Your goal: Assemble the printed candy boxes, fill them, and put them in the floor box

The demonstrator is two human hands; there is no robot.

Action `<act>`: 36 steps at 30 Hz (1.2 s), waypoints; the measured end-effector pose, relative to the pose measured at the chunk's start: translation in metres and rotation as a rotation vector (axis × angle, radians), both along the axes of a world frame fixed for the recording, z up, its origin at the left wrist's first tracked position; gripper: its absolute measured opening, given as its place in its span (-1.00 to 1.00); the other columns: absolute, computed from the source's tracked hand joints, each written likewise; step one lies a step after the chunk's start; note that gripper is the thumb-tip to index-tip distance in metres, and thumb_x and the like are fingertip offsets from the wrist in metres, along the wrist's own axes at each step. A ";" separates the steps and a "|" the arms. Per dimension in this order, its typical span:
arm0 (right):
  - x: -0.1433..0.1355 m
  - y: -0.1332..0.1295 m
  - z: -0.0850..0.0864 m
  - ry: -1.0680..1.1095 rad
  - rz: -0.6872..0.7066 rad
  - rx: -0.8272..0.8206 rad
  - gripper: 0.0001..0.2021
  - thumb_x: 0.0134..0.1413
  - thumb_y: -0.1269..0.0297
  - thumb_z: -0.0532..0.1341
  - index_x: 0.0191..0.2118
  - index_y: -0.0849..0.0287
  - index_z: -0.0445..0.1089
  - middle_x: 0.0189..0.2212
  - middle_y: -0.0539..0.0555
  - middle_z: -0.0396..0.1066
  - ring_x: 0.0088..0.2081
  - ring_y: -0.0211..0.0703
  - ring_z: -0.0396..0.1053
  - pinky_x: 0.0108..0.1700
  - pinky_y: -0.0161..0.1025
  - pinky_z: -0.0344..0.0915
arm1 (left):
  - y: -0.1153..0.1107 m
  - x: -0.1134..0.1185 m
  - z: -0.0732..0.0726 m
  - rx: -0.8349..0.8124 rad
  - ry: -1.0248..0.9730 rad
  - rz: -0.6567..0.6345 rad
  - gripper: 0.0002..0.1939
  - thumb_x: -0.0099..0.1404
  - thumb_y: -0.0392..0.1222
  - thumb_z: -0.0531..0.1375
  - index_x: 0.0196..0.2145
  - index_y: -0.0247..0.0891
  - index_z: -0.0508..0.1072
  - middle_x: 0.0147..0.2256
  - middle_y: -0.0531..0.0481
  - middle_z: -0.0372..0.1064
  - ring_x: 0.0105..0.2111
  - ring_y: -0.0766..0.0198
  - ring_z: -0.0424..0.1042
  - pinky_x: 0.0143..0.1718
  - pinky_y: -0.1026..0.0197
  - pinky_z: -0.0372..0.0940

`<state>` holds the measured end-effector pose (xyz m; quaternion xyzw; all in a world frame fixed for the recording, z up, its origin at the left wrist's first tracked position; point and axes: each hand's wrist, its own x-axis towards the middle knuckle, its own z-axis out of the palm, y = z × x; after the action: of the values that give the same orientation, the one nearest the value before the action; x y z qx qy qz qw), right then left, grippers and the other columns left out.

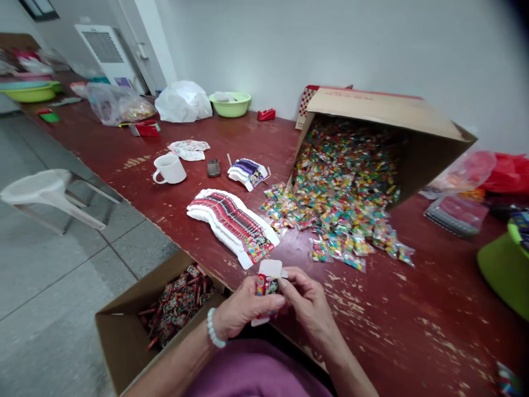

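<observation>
An open carton (124, 347) stands left of and below the red stack (232, 221). On the stack's near side, the left hand (242, 309) has its grip closed around the small box (263, 285); the long axis runs away from the wearer, white flap end toward the stack. The right hand (308, 300) pinches its right edge. Candy packets (345, 193) lie right of the stack.

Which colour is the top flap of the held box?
The top flap is white, best seen in the head view.
</observation>
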<state>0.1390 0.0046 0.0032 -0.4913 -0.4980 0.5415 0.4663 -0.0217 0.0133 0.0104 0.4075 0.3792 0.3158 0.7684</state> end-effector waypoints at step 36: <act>0.010 -0.004 -0.010 0.248 -0.105 -0.114 -0.79 -0.07 0.24 0.44 -0.43 0.20 0.42 -0.51 -0.03 0.43 -0.47 -0.31 0.34 -0.39 -0.37 0.29 | -0.005 0.003 -0.004 0.021 -0.031 0.263 -0.62 0.16 -0.13 0.38 -0.13 -0.17 0.34 -0.34 0.09 0.42 -0.37 0.35 0.41 -0.30 0.32 0.31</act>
<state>0.1486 0.0005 -0.0066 -0.4717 -0.3783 0.6004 0.5234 -0.0188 0.0082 0.0066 0.3574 0.4141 0.4240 0.7218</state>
